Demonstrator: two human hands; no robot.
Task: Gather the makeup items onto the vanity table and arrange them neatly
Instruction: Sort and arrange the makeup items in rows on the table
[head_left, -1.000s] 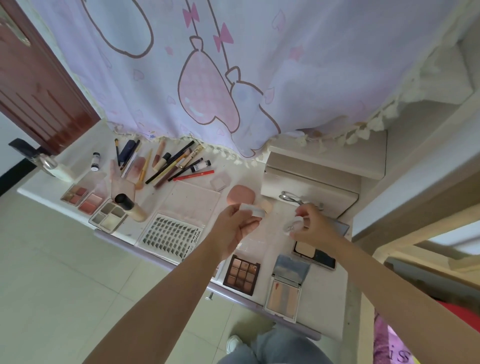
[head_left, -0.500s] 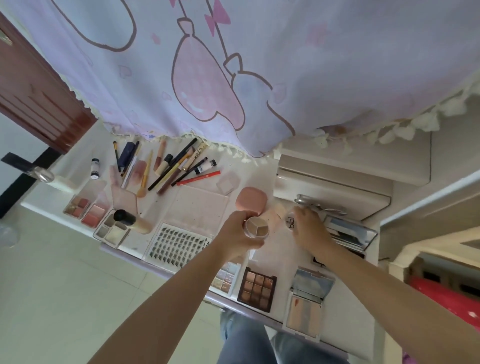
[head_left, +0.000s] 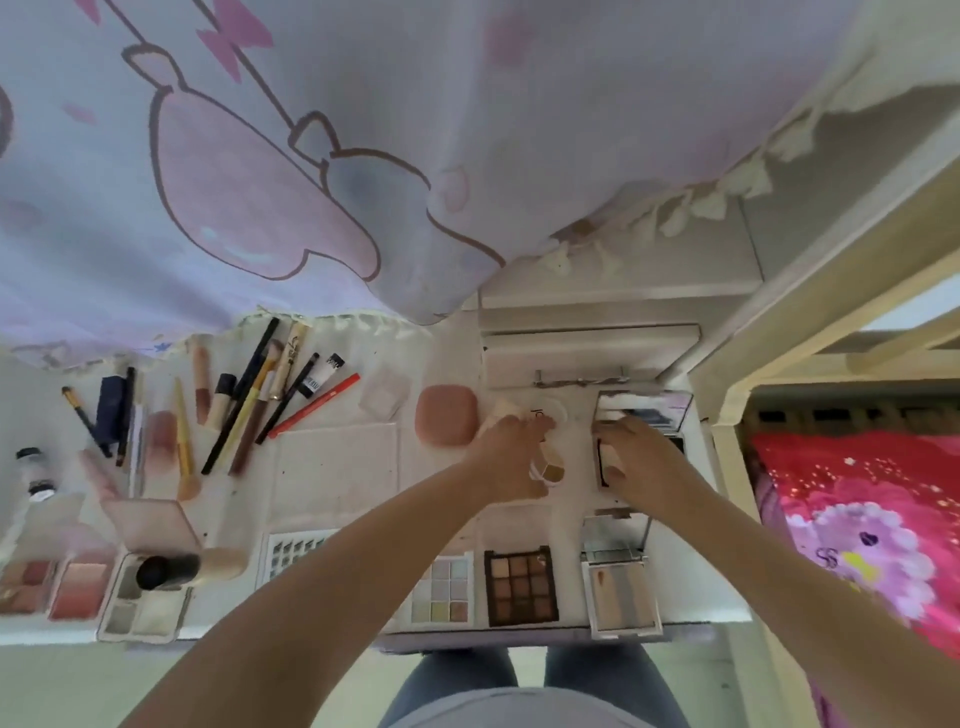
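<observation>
My left hand (head_left: 511, 457) grips a small round concealer pot (head_left: 551, 470) low over the white vanity table (head_left: 337, 470). Its clear round lid (head_left: 551, 414) lies just beyond my fingers. My right hand (head_left: 634, 460) pinches the edge of an open black compact (head_left: 601, 460), whose mirrored lid (head_left: 644, 408) stands up behind it. A pink compact (head_left: 445, 415) sits left of my left hand. Brushes and pencils (head_left: 249, 410) lie fanned at the back left. Along the front edge sit a brown eyeshadow palette (head_left: 521, 587), a pastel palette (head_left: 441, 590) and an open mirror compact (head_left: 618, 592).
A small drawer chest (head_left: 587, 353) stands behind my hands under a hanging curtain (head_left: 311, 156). Blush palettes (head_left: 78, 587), a dark-capped bottle (head_left: 171, 569) and a lash tray (head_left: 296, 551) fill the front left. A bed frame with a red blanket (head_left: 857, 519) borders the right.
My left hand turned the round pot open side up and lowered it toward the table. My right hand put the lid down and moved right onto the black compact. My view swung down.
</observation>
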